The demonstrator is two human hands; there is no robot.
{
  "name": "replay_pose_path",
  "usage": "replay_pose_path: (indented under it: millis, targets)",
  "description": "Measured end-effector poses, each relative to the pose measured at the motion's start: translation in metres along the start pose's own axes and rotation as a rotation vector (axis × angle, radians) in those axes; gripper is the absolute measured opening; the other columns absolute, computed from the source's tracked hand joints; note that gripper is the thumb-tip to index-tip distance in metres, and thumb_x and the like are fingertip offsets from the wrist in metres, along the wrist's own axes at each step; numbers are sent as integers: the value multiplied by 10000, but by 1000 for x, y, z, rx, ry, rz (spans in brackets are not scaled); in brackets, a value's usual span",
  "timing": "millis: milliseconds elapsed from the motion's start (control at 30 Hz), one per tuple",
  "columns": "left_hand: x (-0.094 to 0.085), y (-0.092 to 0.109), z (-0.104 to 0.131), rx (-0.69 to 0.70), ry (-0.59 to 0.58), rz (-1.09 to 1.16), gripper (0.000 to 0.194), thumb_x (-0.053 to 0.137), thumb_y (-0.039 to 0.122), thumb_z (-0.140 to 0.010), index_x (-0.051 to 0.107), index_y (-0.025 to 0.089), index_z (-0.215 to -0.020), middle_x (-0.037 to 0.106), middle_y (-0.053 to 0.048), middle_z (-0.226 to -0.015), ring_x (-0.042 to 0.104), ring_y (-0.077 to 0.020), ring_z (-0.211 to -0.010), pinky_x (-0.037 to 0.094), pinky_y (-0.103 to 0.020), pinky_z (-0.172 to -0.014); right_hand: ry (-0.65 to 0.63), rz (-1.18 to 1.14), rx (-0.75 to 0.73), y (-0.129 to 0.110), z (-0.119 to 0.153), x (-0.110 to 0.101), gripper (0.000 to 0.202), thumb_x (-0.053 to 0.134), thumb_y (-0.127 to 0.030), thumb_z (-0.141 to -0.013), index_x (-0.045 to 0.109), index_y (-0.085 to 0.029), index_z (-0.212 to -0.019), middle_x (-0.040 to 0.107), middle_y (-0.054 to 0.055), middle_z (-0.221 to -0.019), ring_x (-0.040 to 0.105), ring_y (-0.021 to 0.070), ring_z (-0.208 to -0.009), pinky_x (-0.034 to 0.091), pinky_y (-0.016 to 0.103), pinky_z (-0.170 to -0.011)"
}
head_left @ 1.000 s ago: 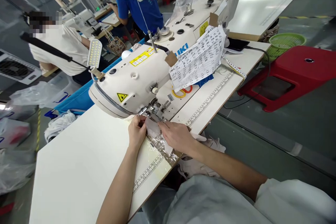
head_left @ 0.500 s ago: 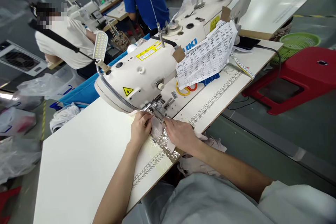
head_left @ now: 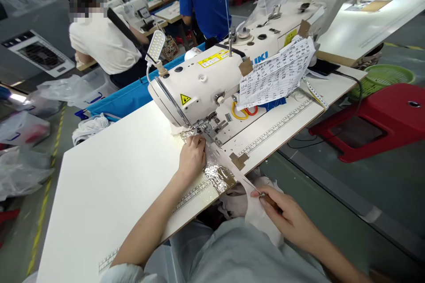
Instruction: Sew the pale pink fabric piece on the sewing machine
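Observation:
The white sewing machine (head_left: 195, 82) stands on the table, its needle and presser foot area (head_left: 209, 130) just beyond my left hand. A pale pink strip of fabric (head_left: 226, 159) runs from there over the table edge and hangs toward my lap. My left hand (head_left: 193, 154) is closed at the fabric beside the presser foot, its fingertips partly hidden. My right hand (head_left: 285, 214), out past the table edge, is wrapped round an awl (head_left: 274, 203) with a brown handle and a thin metal point. The point lies along the fabric; whether the fingers also pinch the cloth is unclear.
Yellow and red scissor handles (head_left: 244, 111) lie under a written paper sheet (head_left: 277, 75) on the machine. A tape measure (head_left: 314, 93) and a phone (head_left: 322, 66) are farther right. A red stool (head_left: 372, 119) stands right of the table. Two people work beyond the machine.
My right hand has moved from the presser foot down and right, past the table edge, and the fabric now stretches that way. My left hand stays near the needle. The view has shifted.

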State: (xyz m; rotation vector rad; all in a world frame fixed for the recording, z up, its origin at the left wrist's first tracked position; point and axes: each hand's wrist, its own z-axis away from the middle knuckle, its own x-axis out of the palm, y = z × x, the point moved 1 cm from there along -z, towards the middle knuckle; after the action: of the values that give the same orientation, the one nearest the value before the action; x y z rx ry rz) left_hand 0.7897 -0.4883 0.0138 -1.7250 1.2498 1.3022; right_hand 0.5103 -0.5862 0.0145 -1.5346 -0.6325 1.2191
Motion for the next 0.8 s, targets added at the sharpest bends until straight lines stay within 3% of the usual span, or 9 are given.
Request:
replay_pose_path:
  millis: [167, 300, 433, 533, 633, 800]
  targets:
    - [2, 8, 9, 31, 33, -17, 416, 400, 76, -871, 570, 108, -1249, 600, -168, -1234, 538, -314, -1152, 527, -482, -948, -20, -58, 74, 6, -4, 2, 347, 400, -435, -990, 592, -212, -1173, 391, -33, -610, 381, 136, -520, 298, 247, -493]
    - [3, 6, 12, 36, 20, -6, 422, 400, 83, -883, 566, 92, -1271, 608, -173, -1270, 538, -313, -1187, 518, -485, -960, -45, -183, 123, 4, -6, 4, 416, 425, -520, -972, 605, -204, -1174, 293, -48, -604, 311, 129, -509, 268, 241, -473]
    - [2, 5, 13, 16, 21, 22, 437, 416, 96, -879, 580, 118, -1283, 621, -161, -1268, 545, -316, -1193, 518, -505, -962, -48, -262, 187, 5, -8, 4, 493, 447, -604, -936, 623, -207, -1170, 289, -44, -618, 293, 127, -517, 278, 237, -467]
    - [3, 2, 13, 12, 29, 57, 454, 426, 100, -872, 582, 133, -1297, 621, -145, -1283, 536, -315, -1215, 502, -515, -1003, -42, -295, 224, 12, -11, 5, 512, 461, -617, -918, 634, -209, -1175, 376, -24, -645, 336, 129, -536, 314, 237, -477]
    - [5, -2, 13, 14, 40, 83, 461, 420, 100, -871, 580, 129, -1302, 617, -147, -1295, 538, -315, -1216, 493, -525, -1019, 15, -363, 249, 19, -14, 12, 493, 518, -600, -886, 654, -209, -1154, 543, 27, -773, 480, 158, -639, 418, 257, -543]
    - [8, -10, 11, 44, 28, 83, 465, 409, 91, -871, 563, 98, -1310, 605, -153, -1313, 533, -314, -1219, 487, -504, -1026, 62, -679, 328, 21, -19, 37, 481, 585, -551, -847, 631, -191, -1163, 657, 103, -1041, 633, 217, -845, 535, 297, -687]
